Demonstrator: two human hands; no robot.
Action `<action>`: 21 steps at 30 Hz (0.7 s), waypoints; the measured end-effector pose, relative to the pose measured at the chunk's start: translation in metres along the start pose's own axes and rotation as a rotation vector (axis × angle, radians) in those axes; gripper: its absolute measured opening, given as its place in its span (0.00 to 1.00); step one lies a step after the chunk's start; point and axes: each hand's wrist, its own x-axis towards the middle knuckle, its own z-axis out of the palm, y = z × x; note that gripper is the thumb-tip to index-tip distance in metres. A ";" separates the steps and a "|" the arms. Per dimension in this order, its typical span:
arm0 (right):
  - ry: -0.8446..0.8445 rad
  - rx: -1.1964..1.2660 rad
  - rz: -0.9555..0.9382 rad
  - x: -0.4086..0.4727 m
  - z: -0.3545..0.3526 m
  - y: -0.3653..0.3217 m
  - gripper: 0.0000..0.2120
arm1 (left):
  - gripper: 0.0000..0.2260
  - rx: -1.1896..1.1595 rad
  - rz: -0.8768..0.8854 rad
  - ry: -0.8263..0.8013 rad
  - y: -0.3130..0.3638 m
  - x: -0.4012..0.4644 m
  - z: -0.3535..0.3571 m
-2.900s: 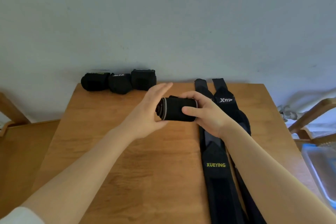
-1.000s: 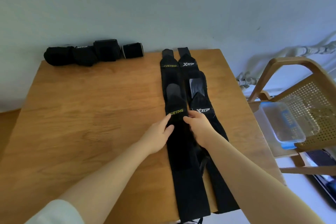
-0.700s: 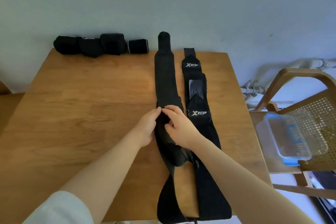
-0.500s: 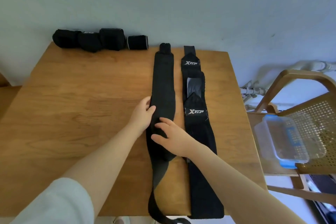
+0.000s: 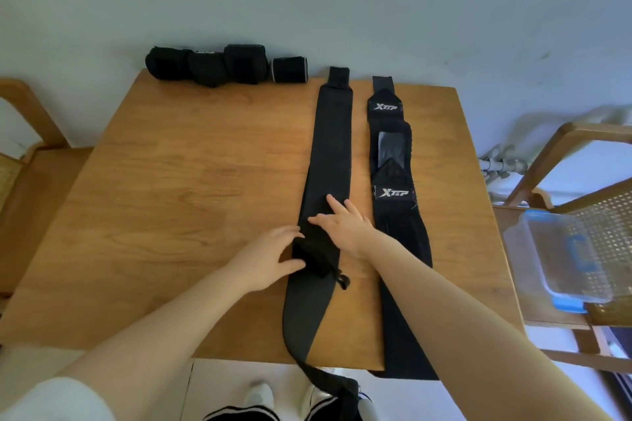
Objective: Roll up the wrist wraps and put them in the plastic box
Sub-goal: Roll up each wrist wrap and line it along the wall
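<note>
A long black wrist wrap (image 5: 333, 147) lies flat along the wooden table (image 5: 191, 181), its near end hanging over the front edge. My left hand (image 5: 270, 258) touches its left edge beside a bunched fold with a loop (image 5: 319, 261). My right hand (image 5: 343, 220) presses flat on the wrap with straight fingers. A second black wrap marked XTEP (image 5: 393, 195) lies parallel on the right. Several rolled wraps (image 5: 225, 67) sit in a row at the table's far edge. The clear plastic box (image 5: 561, 253) with blue clips stands on a chair to the right.
A wooden chair with a cane back (image 5: 581, 161) stands right of the table and carries the box. Another chair (image 5: 24, 133) shows at the left. A grey wall rises right behind the table. My shoes (image 5: 260, 396) show below the front edge.
The rolled wrap I held went to the row at the back. I turned the left flat wrap over, plain side up, and both hands slid down it toward a bunched fold.
</note>
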 end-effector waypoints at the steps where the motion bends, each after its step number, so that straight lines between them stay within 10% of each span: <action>1: 0.047 0.044 0.020 -0.001 0.003 -0.001 0.20 | 0.26 0.115 -0.010 -0.021 -0.004 -0.006 0.005; 10: 0.397 -0.315 -0.231 -0.066 0.086 -0.026 0.18 | 0.27 0.382 -0.052 -0.081 -0.014 -0.014 0.013; 14: 0.384 -0.264 -0.050 -0.075 0.109 -0.028 0.22 | 0.29 0.278 0.046 -0.034 -0.012 -0.029 0.023; 21: 0.822 0.550 0.606 -0.125 0.156 -0.036 0.08 | 0.27 0.337 0.436 -0.020 -0.023 -0.079 0.061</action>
